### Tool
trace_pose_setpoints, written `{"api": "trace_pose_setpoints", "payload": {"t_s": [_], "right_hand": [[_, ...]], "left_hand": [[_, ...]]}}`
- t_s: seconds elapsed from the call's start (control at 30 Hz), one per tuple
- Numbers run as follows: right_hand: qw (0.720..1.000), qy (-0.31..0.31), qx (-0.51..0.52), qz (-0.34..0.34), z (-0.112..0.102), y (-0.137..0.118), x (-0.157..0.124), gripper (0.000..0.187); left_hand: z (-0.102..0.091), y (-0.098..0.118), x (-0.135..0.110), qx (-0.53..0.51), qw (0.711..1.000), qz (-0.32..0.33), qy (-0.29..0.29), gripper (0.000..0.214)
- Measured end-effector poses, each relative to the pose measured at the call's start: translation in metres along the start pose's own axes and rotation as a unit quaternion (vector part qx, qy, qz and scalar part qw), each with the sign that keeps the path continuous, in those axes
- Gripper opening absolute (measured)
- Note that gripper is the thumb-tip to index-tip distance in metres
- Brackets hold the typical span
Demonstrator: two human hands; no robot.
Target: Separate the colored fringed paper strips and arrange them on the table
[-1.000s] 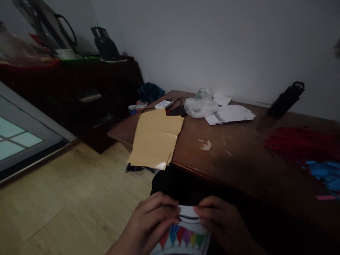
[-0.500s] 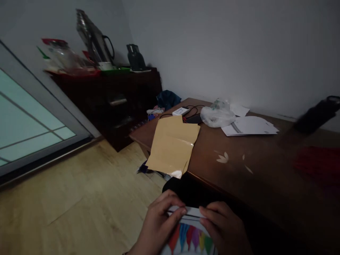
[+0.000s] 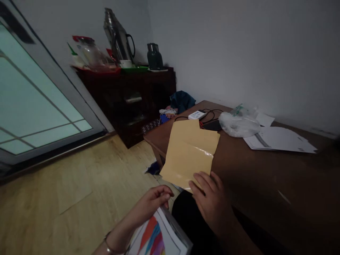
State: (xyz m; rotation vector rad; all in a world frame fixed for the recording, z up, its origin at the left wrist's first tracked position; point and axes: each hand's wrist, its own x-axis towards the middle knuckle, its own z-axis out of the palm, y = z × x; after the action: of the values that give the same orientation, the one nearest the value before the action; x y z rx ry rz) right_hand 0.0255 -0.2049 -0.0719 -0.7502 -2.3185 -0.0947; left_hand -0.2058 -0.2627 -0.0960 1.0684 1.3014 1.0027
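Note:
My right hand (image 3: 209, 198) rests with its fingers spread on the lower edge of a tan paper envelope (image 3: 188, 156). At least one more tan sheet or envelope shows under it, at the desk's left corner. My left hand (image 3: 155, 200) is lower and further left, its fingers curled in and nothing visible in them. Against that forearm, over my lap, leans a thick white paper booklet or stack (image 3: 172, 232) with brightly coloured pointed shapes on its face. Its lower part is cut off by the frame.
On the brown desk (image 3: 255, 180) are a white power strip (image 3: 197, 114), dark cables, a clear plastic bag (image 3: 239, 122) and white papers (image 3: 281, 140). A dark cabinet (image 3: 127, 95) carries a metal thermos (image 3: 118, 39) and jars. A glass door (image 3: 39, 102) stands left.
Both hands held the booklet's top edge together. My right hand has let go and moved up onto the envelope. My left hand's fingers are off that edge, and the booklet is tilted. The view has turned left.

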Motion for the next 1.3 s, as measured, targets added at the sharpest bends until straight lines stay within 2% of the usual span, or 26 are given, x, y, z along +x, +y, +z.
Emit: {"api": "trace_pose_setpoints", "payload": {"t_s": [0.07, 0.13, 0.23, 0.33, 0.43, 0.6, 0.67, 0.73, 0.8, 0.9, 0.97, 1.07, 1.2, 1.3], "right_hand": [[0.999, 0.032, -0.005, -0.027, 0.005, 0.004, 0.000, 0.027], [0.998, 0.032, -0.009, -0.059, -0.003, 0.013, -0.007, 0.031], [0.991, -0.023, -0.034, -0.129, -0.027, 0.033, -0.020, 0.034], [0.978, -0.074, -0.072, -0.184, -0.048, 0.049, -0.032, 0.035], [0.981, -0.096, -0.083, -0.150, -0.060, 0.057, -0.041, 0.033], [0.995, -0.071, -0.043, -0.046, -0.071, 0.068, -0.053, 0.031], [0.997, -0.057, -0.034, -0.029, -0.076, 0.075, -0.058, 0.033], [0.997, -0.067, -0.040, -0.021, -0.082, 0.081, -0.061, 0.035], [0.994, -0.091, -0.047, -0.028, -0.087, 0.084, -0.063, 0.037], [0.993, -0.104, -0.049, -0.028, -0.092, 0.079, -0.059, 0.039], [0.995, -0.087, -0.051, -0.015, -0.088, 0.067, -0.051, 0.039], [0.998, -0.051, -0.046, -0.008, -0.066, 0.042, -0.030, 0.034], [0.999, -0.041, -0.020, 0.016, -0.027, 0.015, -0.005, 0.023], [0.999, -0.038, -0.005, 0.031, -0.014, 0.011, -0.003, 0.020]], "left_hand": [[0.006, -0.010, 0.010, -0.019, 1.000, 0.010, -0.023, 0.059], [0.008, -0.015, 0.017, -0.040, 0.998, 0.020, -0.038, 0.066], [0.006, -0.016, 0.024, -0.072, 0.996, 0.020, -0.044, 0.068], [0.007, -0.015, 0.028, -0.091, 0.994, -0.015, -0.052, 0.058], [0.013, -0.012, 0.031, -0.084, 0.993, -0.043, -0.074, 0.052], [0.017, -0.010, 0.037, -0.062, 0.992, -0.056, -0.096, 0.058], [0.015, -0.012, 0.039, -0.051, 0.993, -0.056, -0.095, 0.061], [0.014, -0.014, 0.040, -0.037, 0.993, -0.052, -0.103, 0.064], [0.016, -0.015, 0.040, -0.023, 0.989, -0.049, -0.134, 0.065], [0.025, -0.010, 0.035, -0.062, 0.970, -0.066, -0.225, 0.057], [0.033, -0.005, 0.031, -0.110, 0.954, -0.073, -0.271, 0.050], [0.042, 0.002, 0.028, -0.122, 0.948, -0.061, -0.288, 0.049], [0.046, 0.003, 0.029, -0.049, 0.966, -0.043, -0.249, 0.065], [0.047, 0.001, 0.030, 0.015, 0.978, -0.056, -0.201, 0.071]]}}
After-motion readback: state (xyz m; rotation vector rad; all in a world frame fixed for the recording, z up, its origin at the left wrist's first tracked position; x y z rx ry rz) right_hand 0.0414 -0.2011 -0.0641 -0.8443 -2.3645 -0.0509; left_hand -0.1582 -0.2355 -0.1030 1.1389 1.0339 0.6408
